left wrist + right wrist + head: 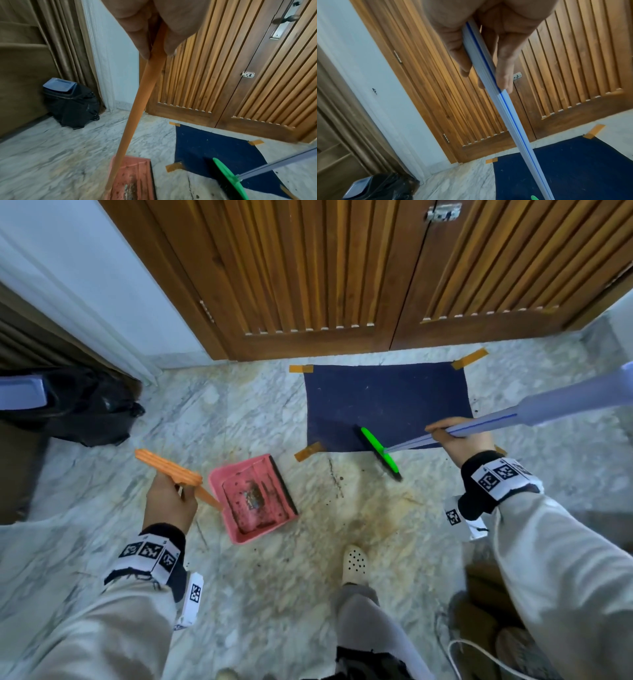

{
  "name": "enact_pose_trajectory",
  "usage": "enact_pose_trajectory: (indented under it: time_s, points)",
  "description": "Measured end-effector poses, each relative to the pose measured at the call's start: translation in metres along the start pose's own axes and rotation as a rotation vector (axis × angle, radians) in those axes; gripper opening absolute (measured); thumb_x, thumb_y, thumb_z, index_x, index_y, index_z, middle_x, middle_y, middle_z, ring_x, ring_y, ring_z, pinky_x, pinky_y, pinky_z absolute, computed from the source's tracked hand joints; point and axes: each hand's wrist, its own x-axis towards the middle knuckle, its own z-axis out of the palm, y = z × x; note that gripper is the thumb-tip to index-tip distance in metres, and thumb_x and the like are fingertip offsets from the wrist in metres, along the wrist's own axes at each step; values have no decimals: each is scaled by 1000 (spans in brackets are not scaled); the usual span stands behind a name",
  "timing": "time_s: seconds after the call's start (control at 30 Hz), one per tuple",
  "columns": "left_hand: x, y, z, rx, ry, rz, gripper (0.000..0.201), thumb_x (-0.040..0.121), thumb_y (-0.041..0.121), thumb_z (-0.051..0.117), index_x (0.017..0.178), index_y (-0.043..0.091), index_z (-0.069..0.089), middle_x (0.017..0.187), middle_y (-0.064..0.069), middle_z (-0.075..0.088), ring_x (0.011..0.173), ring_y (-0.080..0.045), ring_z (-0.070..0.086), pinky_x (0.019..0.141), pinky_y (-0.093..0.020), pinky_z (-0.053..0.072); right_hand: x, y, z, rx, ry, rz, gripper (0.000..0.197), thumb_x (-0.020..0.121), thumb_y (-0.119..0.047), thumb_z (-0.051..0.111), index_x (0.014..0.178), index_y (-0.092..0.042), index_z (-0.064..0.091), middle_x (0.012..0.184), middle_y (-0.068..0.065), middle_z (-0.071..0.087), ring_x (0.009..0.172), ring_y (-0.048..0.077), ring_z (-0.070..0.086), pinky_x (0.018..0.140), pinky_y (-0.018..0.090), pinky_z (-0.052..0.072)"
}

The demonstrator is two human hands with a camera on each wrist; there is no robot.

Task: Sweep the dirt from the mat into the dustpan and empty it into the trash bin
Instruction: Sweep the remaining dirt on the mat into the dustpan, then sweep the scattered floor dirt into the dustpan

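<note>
the left hand (169, 501) is closed around the orange handle (168, 470) of the dustpan (253, 501); the left wrist view shows the fingers (137, 33) wrapped on this handle, which the head view shows only from the back of the hand. the right hand (455, 440) is closed around the pale broom handle (479, 426), and the right wrist view shows a thin blue line along it and the fingers (505, 65) curled on it. the two hands are well apart.

in the head view the pink dustpan sits on the marble floor (102, 481) at 9 o'clock from the green broom head (378, 450), with dark dirt (253, 496) inside. the broom head lies across the near edge of the blue mat (387, 402), half on the floor. the mat is fixed with tape (301, 368) at its corners, just before the wooden doors (308, 268).

the bin (68, 101), with a black bag and a blue lid, stands at 10 o'clock from the dustpan, beside the curtain (60, 40); only the left wrist view shows it whole. a shoe (355, 563) is at 6 o'clock.
</note>
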Motion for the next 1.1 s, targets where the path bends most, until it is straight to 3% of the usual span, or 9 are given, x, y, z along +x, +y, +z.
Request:
enact_pose_trajectory:
  time_s: [0.13, 0.23, 0.3, 0.47, 0.6, 0.73, 0.8, 0.87, 1.1]
  points:
    - [-12, -24, -17, 6, 13, 7, 22, 87, 6, 56, 105, -6, 53, 101, -29, 61, 97, -43, 58, 80, -41, 44, -16, -7, 37, 77, 86, 88, 21, 88, -11, 55, 101, -4, 69, 111, 19, 66, 100, 36, 59, 81, 36, 47]
    - [-23, -44, -36, -32, 0, 10, 23, 89, 8, 56, 106, -7, 53, 107, -29, 61, 104, -41, 57, 83, -38, 40, -29, -13, 69, 19, 146, 146, 30, 81, -21, 48, 60, -1, 52, 61, 21, 52, 72, 38, 51, 59, 38, 41]
    - [-30, -63, -47, -35, -16, 4, 23, 88, 9, 57, 105, -7, 55, 108, -28, 62, 104, -40, 58, 84, -38, 42, -40, -18, 89, 9, 177, 243, 35, 80, -21, 46, 50, -10, 33, 52, 10, 34, 64, 28, 40, 52, 33, 28]
    - [-40, -107, -74, 21, -52, -3, 23, 87, 11, 60, 104, -4, 55, 104, -25, 63, 99, -39, 60, 82, -41, 47, -64, -21, 128, -5, 147, 223, 35, 81, -14, 51, 53, -10, 31, 52, 5, 29, 48, 21, 25, 45, 30, 21]
    - [-49, -123, -92, 36, -77, -10, 23, 86, 10, 60, 105, -1, 56, 105, -21, 64, 101, -37, 60, 79, -35, 43, -82, -19, 155, -141, -58, 199, 36, 89, -12, 43, 58, -14, 24, 58, 3, 25, 50, 18, 22, 50, 29, 19]
    - [-65, -134, -97, 13, -60, -75, 25, 86, 7, 60, 108, -4, 56, 108, -25, 63, 102, -39, 59, 80, -35, 42, -108, -20, 168, -200, -86, 295, 33, 92, -29, 46, 63, -15, 40, 66, 5, 41, 62, 22, 40, 49, 27, 27]
    - [-71, -138, -95, 3, -72, -134, 24, 87, 7, 58, 109, -2, 55, 110, -25, 62, 103, -40, 59, 79, -35, 41, -120, -26, 173, -147, -104, 213, 30, 92, -25, 48, 77, 0, 54, 78, 21, 54, 73, 34, 53, 56, 33, 42]
    - [-75, -142, -92, -21, -76, -168, 24, 88, 7, 57, 110, 0, 54, 111, -24, 62, 104, -39, 59, 81, -36, 42, -130, -36, 180, -67, -155, 101, 28, 90, -13, 50, 88, 13, 59, 93, 33, 60, 86, 47, 56, 77, 52, 49]
    - [-81, -153, -86, -91, -31, -253, 22, 88, 7, 56, 108, 0, 54, 113, -22, 62, 106, -38, 58, 84, -39, 44, -156, -68, 228, 83, -228, 162, 23, 86, -20, 55, 83, 0, 65, 91, 24, 67, 90, 39, 61, 86, 49, 50]
